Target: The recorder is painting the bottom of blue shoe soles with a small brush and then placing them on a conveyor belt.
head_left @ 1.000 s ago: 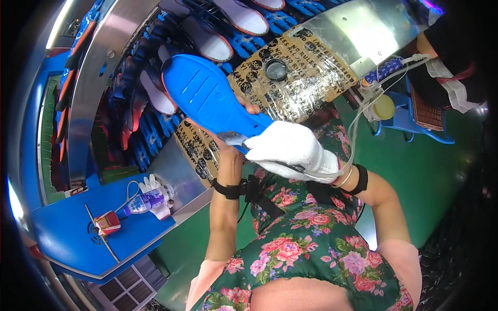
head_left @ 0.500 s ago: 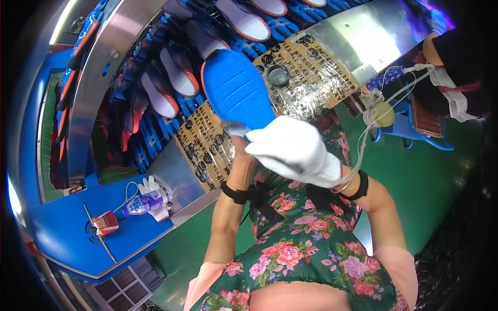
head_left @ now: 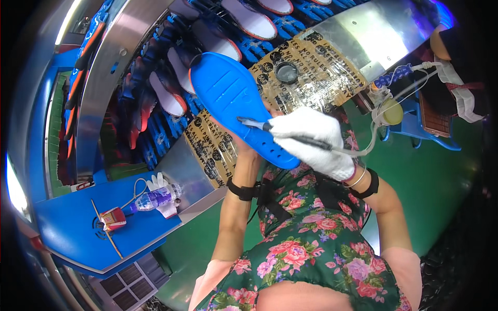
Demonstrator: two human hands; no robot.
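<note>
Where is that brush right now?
In the head view, the brush is just above the picture's middle, held in the white-gloved right hand, with its tip over the blue shoe sole.

Glossy green floor (head_left: 430,171), blue side table (head_left: 67,217), bright tube light (head_left: 67,23).

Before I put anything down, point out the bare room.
Bare: the taped cardboard right of the round dark cup; the metal worktop beyond that cardboard; and the blue table below the purple-labelled bottle, right of the thin stick. Crowded: where that bottle lies over the white glove, and along the rows of upturned shoe uppers.
</note>
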